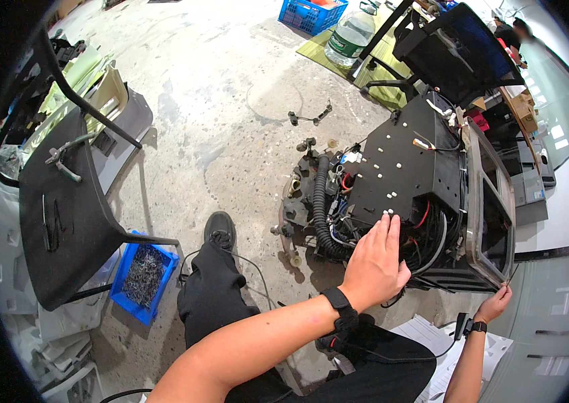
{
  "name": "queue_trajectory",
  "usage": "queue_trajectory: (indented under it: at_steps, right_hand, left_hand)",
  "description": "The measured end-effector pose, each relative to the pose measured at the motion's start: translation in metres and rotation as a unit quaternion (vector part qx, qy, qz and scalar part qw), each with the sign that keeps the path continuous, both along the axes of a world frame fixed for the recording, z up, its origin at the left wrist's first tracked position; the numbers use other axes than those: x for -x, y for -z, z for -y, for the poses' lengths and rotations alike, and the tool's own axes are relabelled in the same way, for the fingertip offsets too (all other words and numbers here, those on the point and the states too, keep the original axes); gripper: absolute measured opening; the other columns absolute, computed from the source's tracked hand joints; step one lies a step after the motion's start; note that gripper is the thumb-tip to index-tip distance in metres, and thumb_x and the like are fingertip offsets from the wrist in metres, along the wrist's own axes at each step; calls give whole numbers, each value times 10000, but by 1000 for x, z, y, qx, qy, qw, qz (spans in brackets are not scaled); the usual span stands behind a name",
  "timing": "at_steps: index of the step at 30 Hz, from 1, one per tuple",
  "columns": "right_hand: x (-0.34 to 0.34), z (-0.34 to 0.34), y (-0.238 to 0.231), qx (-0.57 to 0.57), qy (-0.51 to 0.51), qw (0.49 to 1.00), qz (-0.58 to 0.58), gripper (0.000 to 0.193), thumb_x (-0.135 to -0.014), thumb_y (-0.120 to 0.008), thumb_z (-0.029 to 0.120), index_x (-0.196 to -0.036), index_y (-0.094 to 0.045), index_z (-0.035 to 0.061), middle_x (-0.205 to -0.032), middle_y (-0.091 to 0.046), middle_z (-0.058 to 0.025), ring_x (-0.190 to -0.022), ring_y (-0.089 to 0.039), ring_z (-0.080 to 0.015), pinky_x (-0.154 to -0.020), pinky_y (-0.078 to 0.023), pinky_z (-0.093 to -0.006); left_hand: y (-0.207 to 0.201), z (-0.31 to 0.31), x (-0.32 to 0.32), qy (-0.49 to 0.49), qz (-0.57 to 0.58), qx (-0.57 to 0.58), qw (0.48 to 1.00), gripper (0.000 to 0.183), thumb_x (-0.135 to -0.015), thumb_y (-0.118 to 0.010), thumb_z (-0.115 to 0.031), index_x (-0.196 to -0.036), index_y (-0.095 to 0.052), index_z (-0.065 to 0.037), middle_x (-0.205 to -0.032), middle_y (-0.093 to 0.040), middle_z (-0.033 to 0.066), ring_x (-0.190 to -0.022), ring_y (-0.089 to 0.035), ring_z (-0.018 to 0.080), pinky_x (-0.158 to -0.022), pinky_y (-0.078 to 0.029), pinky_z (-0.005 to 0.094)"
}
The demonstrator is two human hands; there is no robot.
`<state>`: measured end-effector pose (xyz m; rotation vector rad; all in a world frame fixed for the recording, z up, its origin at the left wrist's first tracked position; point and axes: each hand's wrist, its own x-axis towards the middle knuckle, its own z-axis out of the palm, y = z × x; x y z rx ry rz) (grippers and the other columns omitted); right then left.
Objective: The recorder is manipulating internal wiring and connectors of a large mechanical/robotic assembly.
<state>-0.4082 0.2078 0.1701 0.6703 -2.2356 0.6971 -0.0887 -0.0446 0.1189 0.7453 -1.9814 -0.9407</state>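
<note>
A black panelled machine [372, 176] with exposed wiring stands on the floor in front of me, small white pieces dotted over its top. My left hand [373, 263] reaches to the panel's near edge with fingers stretched out together; the fingertips are beside a few white pieces [389, 213]. Whether they press on one is hard to make out. At the lower right, my right hand [493, 304] has its fingers closed at the near corner of the grey rectangular frame [478, 250] on the machine's side. A ribbed black hose [321, 201] runs along the left side.
A black chair [73, 215] with hand tools on its seat is at left, above a blue tray [150, 310] of small dark parts. Papers [425, 330] lie by my leg. Farther off are a large water bottle [350, 41], a blue crate [308, 17] and an office chair [456, 54].
</note>
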Motion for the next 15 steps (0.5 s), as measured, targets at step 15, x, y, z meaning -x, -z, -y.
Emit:
queue_trajectory:
  at_steps: [15]
  right_hand:
    - [-4, 6, 1, 53, -18, 998, 12, 234, -903, -429, 185, -985, -531, -10, -907, -585, -140, -838, -545, -260, -768, -412, -327]
  left_hand:
    - [-8, 33, 11, -48, -62, -180, 980, 314, -827, -530, -234, -1020, -481, 9, -911, -583, 171, -836, -587, 287, -756, -455, 346]
